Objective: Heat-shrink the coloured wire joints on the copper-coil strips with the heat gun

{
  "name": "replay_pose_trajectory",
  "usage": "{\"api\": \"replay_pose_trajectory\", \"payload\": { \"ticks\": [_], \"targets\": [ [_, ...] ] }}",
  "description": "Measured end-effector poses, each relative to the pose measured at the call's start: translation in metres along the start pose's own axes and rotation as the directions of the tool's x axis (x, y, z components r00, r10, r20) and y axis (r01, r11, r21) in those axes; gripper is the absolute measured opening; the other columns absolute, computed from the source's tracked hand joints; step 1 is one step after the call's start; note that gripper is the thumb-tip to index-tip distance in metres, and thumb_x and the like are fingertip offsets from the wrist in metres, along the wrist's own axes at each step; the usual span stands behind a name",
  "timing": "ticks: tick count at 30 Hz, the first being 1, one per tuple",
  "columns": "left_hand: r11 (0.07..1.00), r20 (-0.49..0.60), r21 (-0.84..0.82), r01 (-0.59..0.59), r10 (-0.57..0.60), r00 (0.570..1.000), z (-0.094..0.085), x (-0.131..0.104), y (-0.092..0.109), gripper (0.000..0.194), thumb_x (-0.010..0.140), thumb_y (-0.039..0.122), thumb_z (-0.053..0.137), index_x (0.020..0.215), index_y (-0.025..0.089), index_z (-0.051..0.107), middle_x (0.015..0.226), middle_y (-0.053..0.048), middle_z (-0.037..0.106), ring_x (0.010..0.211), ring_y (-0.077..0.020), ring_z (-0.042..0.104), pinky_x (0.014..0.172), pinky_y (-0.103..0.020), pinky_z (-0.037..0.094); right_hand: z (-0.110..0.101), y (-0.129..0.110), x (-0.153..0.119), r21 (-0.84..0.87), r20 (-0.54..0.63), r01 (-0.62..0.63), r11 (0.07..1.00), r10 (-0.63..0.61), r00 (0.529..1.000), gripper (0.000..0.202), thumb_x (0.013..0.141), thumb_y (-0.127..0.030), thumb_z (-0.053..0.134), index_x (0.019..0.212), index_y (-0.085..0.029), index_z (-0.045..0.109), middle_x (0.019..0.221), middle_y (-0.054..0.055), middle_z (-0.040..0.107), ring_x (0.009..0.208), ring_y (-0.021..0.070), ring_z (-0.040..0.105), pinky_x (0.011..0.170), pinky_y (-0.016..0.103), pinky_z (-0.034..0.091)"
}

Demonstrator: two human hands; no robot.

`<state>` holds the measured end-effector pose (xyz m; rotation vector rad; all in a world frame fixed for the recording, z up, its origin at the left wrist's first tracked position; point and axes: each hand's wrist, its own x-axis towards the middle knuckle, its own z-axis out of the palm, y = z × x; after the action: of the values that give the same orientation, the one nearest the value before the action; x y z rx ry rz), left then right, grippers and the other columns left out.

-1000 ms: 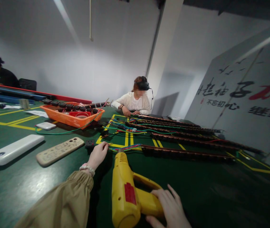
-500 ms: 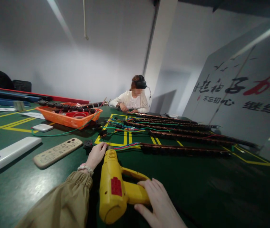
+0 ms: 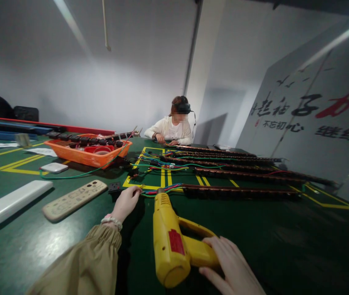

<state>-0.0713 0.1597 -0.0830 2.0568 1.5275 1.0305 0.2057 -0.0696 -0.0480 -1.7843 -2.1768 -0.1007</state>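
Note:
A yellow heat gun (image 3: 170,235) with a red label lies across the lower middle, its nozzle against the coloured wires in this view. Its handle is gripped by my right hand (image 3: 231,262), thumb on the near side and fingers over the far side. To the left, my left hand (image 3: 127,200) pinches the end of the wire bundle (image 3: 165,189); the fingertips hide the exact spot. Those blue, red and green wires run right into a long dark strip (image 3: 239,191). A small black connector block (image 3: 114,187) sits just beyond my left hand.
Several more dark strips (image 3: 248,174) with loose wires lie farther back. An orange basket (image 3: 82,153) of parts, a beige remote control (image 3: 75,200), a long white device (image 3: 14,201) and a small white box (image 3: 54,168) are on the left. One person (image 3: 170,129) sits across the table.
The heat gun has moved right in my right hand, its nozzle shifting from beside my left fingertips along the wires. My left hand stays at the wire ends.

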Motion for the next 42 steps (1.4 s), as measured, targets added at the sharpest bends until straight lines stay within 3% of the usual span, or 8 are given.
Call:
{"api": "replay_pose_trajectory", "payload": {
  "ticks": [8,17,24,32,37,42],
  "targets": [
    [0.998,0.023,0.061,-0.031,0.029,0.999,-0.002,-0.001,0.000,0.029,0.084,0.029,0.039,0.090,0.020,0.065,0.099,-0.004,0.067,0.095,-0.0175,0.060,0.088,-0.027,0.044,0.011,0.032,-0.016,-0.210,-0.276,0.038,0.977,-0.096,0.956,0.042,0.084,-0.054,0.048,0.103,-0.020,0.062,0.100,0.005,0.069,0.090,0.0233,0.064,0.082,0.038,0.049],
    [0.993,0.034,0.104,-0.053,0.049,0.998,-0.002,-0.002,0.001,0.028,0.085,0.028,0.039,0.092,0.020,0.064,0.100,-0.005,0.066,0.097,-0.0177,0.059,0.087,-0.025,0.044,0.021,0.040,-0.018,-0.239,-0.347,0.044,0.970,-0.127,0.929,0.040,0.085,-0.054,0.047,0.103,-0.020,0.058,0.098,0.005,0.068,0.090,0.0221,0.064,0.084,0.037,0.045],
    [0.993,0.039,0.103,-0.061,0.057,0.998,-0.004,-0.004,0.006,0.028,0.086,0.026,0.037,0.092,0.019,0.064,0.100,-0.005,0.066,0.097,-0.0178,0.058,0.087,-0.026,0.043,0.015,0.038,-0.014,-0.250,-0.330,0.067,0.966,-0.150,0.932,0.040,0.086,-0.053,0.046,0.101,-0.019,0.059,0.095,0.005,0.068,0.089,0.0237,0.063,0.086,0.040,0.044],
    [0.992,0.021,0.101,-0.073,0.071,0.997,-0.003,-0.004,0.004,0.027,0.086,0.026,0.038,0.089,0.020,0.064,0.099,-0.005,0.066,0.095,-0.0168,0.059,0.086,-0.024,0.043,0.017,0.018,-0.009,-0.244,-0.285,0.102,0.964,-0.172,0.943,0.038,0.084,-0.049,0.052,0.103,-0.018,0.059,0.098,0.005,0.068,0.093,0.0247,0.063,0.083,0.040,0.046],
    [0.993,0.030,0.105,-0.059,0.056,0.998,-0.002,-0.003,0.004,0.026,0.087,0.027,0.037,0.089,0.020,0.062,0.099,-0.005,0.065,0.094,-0.0171,0.058,0.083,-0.024,0.042,0.013,0.001,-0.002,-0.155,-0.149,0.159,0.975,-0.182,0.972,0.039,0.083,-0.047,0.053,0.105,-0.016,0.059,0.101,0.008,0.067,0.096,0.0258,0.062,0.089,0.042,0.045],
    [0.992,0.022,0.120,-0.037,0.034,0.999,-0.002,-0.005,0.007,0.029,0.088,0.031,0.034,0.086,0.020,0.060,0.097,-0.006,0.065,0.092,-0.0176,0.058,0.079,-0.024,0.041,0.007,-0.024,0.008,0.019,0.087,0.090,0.996,-0.092,0.992,0.040,0.081,-0.041,0.055,0.112,-0.015,0.058,0.108,0.010,0.063,0.105,0.0282,0.057,0.099,0.051,0.039]
  ]
}}
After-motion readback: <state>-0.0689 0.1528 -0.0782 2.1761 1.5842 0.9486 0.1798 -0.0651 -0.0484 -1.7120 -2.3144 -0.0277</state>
